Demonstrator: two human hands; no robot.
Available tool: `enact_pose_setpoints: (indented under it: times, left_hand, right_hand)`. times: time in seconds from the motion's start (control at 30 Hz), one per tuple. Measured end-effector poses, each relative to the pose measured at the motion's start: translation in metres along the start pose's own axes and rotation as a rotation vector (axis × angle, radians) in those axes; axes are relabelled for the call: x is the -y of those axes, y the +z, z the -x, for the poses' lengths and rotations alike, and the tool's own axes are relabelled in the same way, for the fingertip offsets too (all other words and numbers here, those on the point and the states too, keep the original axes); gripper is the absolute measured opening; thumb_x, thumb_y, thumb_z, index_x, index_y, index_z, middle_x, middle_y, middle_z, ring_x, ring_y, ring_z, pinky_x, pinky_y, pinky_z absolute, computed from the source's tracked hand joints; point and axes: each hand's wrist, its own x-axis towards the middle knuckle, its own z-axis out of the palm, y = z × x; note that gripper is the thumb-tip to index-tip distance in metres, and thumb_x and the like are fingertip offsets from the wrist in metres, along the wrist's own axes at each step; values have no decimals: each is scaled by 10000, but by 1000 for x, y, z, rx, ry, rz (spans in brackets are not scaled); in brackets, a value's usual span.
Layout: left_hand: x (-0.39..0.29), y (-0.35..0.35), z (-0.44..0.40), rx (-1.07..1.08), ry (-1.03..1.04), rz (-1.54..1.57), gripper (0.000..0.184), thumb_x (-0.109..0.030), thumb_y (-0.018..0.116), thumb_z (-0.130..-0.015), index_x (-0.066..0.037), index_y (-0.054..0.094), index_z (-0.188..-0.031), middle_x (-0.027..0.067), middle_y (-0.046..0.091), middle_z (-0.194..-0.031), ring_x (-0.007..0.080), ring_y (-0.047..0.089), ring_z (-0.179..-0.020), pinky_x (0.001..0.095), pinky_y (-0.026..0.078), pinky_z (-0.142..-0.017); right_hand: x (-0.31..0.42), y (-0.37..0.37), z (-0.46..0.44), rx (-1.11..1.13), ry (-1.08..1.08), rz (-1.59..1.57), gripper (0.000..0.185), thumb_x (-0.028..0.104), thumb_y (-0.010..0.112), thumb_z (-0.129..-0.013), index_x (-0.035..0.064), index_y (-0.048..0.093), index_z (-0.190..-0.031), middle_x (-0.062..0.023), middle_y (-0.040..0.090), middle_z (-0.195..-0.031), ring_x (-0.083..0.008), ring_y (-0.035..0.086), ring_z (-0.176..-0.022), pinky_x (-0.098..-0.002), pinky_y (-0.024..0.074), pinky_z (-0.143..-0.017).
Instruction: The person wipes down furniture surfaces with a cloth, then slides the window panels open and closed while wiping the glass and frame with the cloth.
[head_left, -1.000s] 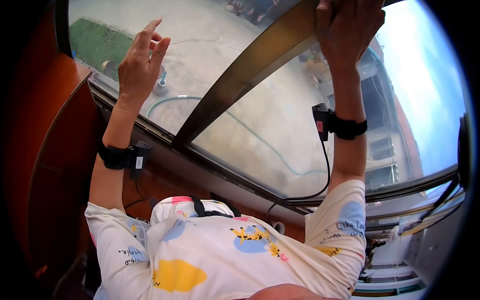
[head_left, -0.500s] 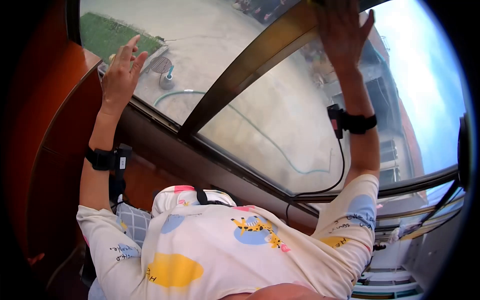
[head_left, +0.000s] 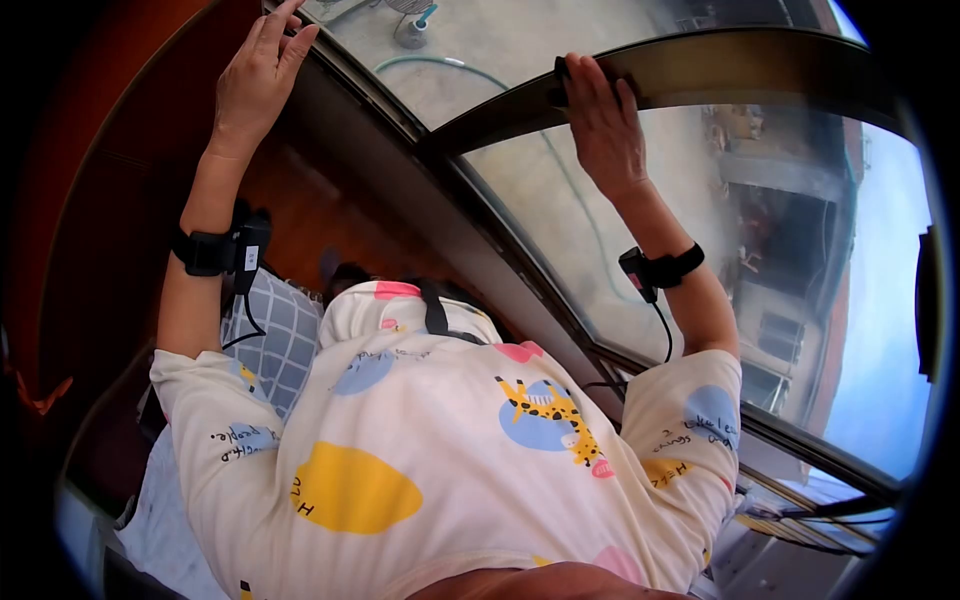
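My left hand (head_left: pixel 255 85) is raised at the upper left, near the dark edge of the window track (head_left: pixel 360 85), its fingers extended and nothing visible in them. On the right, my right hand (head_left: pixel 608 130) lies with outstretched fingers against the brown window frame bar (head_left: pixel 720 70). A small black part (head_left: pixel 560 82) of the frame sits at its fingertips. The window glass (head_left: pixel 520 190) spreads below and behind that hand. Each forearm wears a black strap with a small box, the left one (head_left: pixel 225 250) and the right one (head_left: pixel 655 270).
Dark red-brown wood panels (head_left: pixel 110 190) stand on the left. A grey checked cushion (head_left: pixel 270 325) is beside my body. Outside the glass are a green hose (head_left: pixel 580 190), a building (head_left: pixel 780 250) and sky. Rails or poles (head_left: pixel 800 515) show at the lower right.
The view has turned, so the window bar now lies flatter. My right hand has come down along the bar, nearer my body. My left hand appears higher, by the track.
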Motion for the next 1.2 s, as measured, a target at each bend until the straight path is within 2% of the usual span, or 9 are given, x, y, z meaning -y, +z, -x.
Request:
enact_pose_setpoints:
  times: [0.1,0.17,0.23,0.3,0.47,0.6,0.73,1.0,1.2]
  left_hand:
    - [21,13,13,43,-60,-1,384,-265,563,-951,-94,511,-1291,112,585,-974,278,612,-862,341,493,-750]
    - [51,26,29,92,-31,-121,456,-465,468,-974,-197,493,-1341,6,600,-1057,182,626,-869,367,540,-736]
    - [57,20,36,117,-86,-146,444,-457,471,-975,-212,491,-1344,-5,601,-1075,181,629,-886,369,540,-754]
    - [61,20,48,166,-134,-226,448,-456,467,-977,-208,488,-1349,2,602,-1104,184,631,-912,371,538,-768]
    - [86,-5,65,227,-235,-278,458,-449,460,-981,-198,479,-1364,19,596,-1140,196,631,-939,375,528,-800]
    - [110,-29,97,221,-362,-309,469,-453,431,-994,-202,457,-1388,22,590,-1172,198,623,-985,371,515,-838]
    - [122,-40,141,213,-500,-293,488,-470,404,-1000,-192,446,-1398,40,583,-1195,206,621,-999,376,505,-845]
    - [108,-80,236,258,-721,-355,481,-404,424,-1007,-141,429,-1409,110,581,-1207,269,617,-1004,373,488,-849]
    - [91,-140,312,221,-995,-403,469,-369,412,-1012,-113,425,-1405,132,574,-1220,306,596,-1042,388,468,-888]
  right_hand:
    - [65,48,5,116,-252,-49,540,196,436,-903,28,423,-1416,-45,268,-1561,-178,158,-1460,-360,81,-1188]
    - [106,81,8,135,-346,-64,560,186,437,-892,-3,406,-1418,-74,258,-1563,-197,141,-1466,-360,63,-1197]
    - [141,110,8,97,-384,-178,543,188,426,-901,-25,422,-1401,-91,266,-1557,-223,131,-1467,-362,57,-1200]
    - [154,110,3,270,-460,-185,559,152,422,-902,-35,371,-1426,-89,273,-1555,-205,140,-1467,-363,74,-1194]
    - [104,74,-4,156,-326,-228,529,178,430,-895,-36,450,-1378,-110,337,-1522,-212,174,-1459,-390,94,-1192]
    - [33,29,-6,160,-261,-196,552,140,455,-887,-29,407,-1410,-92,312,-1537,-211,175,-1460,-379,104,-1189]
    - [51,38,-16,193,-326,-111,544,141,441,-897,-34,402,-1411,-98,297,-1543,-227,155,-1464,-376,86,-1191]
    - [190,141,-24,355,-552,-156,555,143,403,-907,-49,360,-1426,-129,267,-1552,-227,135,-1469,-393,76,-1194]
    - [283,182,-17,358,-695,14,607,308,372,-938,0,330,-1460,-134,213,-1572,-287,104,-1471,-447,40,-1190]
